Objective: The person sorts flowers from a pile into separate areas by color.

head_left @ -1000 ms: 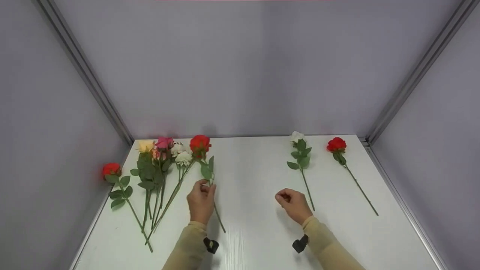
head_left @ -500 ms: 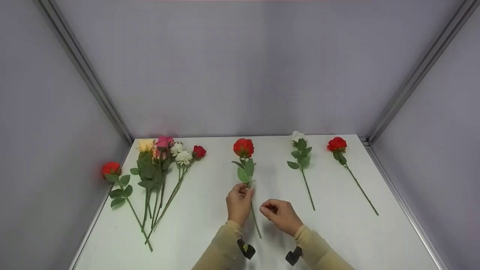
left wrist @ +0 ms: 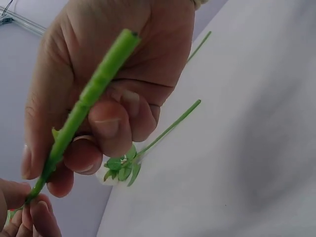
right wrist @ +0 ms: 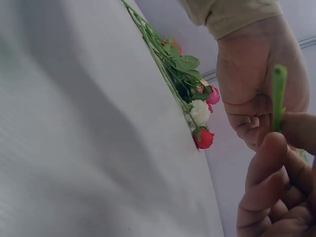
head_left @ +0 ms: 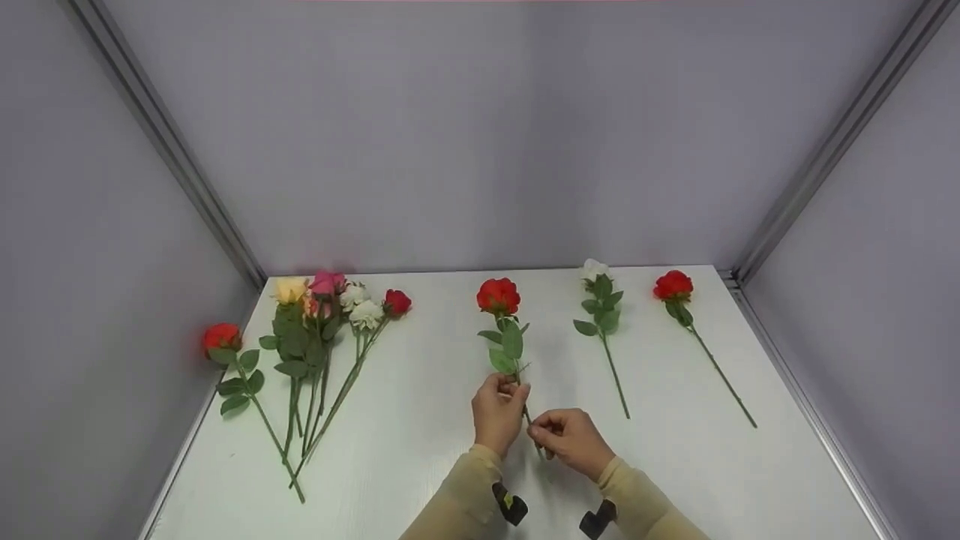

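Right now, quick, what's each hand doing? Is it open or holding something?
Left hand: closed, holding the stem of the middle red flower.
Right hand: closed, pinching the same stem, nearer its bottom end.

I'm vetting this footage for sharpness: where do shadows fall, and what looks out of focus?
Head view: fairly even light, faint shadows on the white table; left wrist: broad soft shadow at right, held stem crisper than the white flower beyond; right wrist: wide dark shadows across the table, pink flower slightly soft.
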### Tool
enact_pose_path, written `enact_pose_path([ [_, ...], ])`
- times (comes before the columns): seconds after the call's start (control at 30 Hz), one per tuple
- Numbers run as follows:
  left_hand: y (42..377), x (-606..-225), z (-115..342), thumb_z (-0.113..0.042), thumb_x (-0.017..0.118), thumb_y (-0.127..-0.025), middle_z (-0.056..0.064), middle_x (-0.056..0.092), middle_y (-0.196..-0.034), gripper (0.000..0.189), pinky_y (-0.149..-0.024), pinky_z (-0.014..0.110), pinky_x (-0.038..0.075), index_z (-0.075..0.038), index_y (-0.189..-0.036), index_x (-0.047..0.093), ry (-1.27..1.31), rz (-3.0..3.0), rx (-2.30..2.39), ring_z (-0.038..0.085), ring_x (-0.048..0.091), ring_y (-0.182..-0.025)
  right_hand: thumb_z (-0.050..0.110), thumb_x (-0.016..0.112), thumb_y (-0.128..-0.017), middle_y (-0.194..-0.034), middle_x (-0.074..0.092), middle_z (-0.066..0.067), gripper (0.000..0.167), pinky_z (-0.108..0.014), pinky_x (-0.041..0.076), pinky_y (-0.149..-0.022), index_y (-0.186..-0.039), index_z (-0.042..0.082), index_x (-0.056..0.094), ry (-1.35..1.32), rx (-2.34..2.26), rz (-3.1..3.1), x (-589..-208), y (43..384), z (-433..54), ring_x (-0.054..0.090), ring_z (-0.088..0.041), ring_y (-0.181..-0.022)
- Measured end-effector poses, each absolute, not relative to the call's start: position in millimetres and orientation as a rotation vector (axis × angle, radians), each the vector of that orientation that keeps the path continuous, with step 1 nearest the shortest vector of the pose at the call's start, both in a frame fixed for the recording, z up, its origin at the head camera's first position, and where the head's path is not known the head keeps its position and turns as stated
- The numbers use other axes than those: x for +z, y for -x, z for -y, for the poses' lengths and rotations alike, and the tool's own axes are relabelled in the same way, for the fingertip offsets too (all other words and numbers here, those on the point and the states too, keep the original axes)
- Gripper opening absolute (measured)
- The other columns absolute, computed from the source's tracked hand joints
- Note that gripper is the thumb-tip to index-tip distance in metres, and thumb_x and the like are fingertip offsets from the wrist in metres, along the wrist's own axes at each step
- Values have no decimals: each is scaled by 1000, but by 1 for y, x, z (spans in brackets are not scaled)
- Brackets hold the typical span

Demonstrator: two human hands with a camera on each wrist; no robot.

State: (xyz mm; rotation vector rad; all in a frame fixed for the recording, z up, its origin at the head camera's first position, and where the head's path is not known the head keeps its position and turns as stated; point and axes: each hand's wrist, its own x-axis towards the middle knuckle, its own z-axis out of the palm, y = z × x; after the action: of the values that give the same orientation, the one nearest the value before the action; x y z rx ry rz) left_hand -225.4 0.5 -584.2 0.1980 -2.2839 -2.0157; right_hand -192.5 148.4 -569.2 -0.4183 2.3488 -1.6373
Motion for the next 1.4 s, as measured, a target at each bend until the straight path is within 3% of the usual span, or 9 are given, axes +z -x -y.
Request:
enact_pose_path([
  [0.27,227,-588,13,-14,70,-88,0,62,-80,21,-56,26,53,-4,-105,63,15,2305,-2051,10,63,-63,14,67,-91,-71,65,-3,12,-23,49,-51,-88,3,69,389,-1665,-2428,-589,199,-165,57,-8,-56],
  [0.53,224,-591,83,-17,67,-91,-4,62,-82,17,-67,26,49,-6,-103,65,112,2461,-1664,11,58,-75,16,65,-93,-75,66,-12,11,-27,52,-57,-93,6,70,327,-1608,-2607,-562,199,-206,62,-18,-62],
  [0.73,225,-594,154,-14,69,-88,-2,62,-77,15,-64,30,46,-3,-99,67,-57,2516,-1337,12,55,-70,22,68,-91,-75,66,-9,12,-27,50,-54,-92,10,72,196,-1602,-2788,-566,208,-255,61,-15,-60],
  [1.07,204,-610,269,-16,64,-88,20,62,-89,26,-71,50,45,6,-102,65,-464,2596,-963,36,59,-83,23,67,-92,-75,66,-1,18,-23,49,-55,-96,6,72,-31,-1331,-3141,-561,213,-329,61,-11,-63],
  [1.4,194,-637,317,-22,58,-91,32,56,-100,39,-76,56,43,12,-110,58,-767,2718,-928,49,55,-94,26,64,-94,-82,67,-8,28,-20,50,-57,-103,0,70,-322,-1157,-3208,-570,218,-387,63,-8,-67],
])
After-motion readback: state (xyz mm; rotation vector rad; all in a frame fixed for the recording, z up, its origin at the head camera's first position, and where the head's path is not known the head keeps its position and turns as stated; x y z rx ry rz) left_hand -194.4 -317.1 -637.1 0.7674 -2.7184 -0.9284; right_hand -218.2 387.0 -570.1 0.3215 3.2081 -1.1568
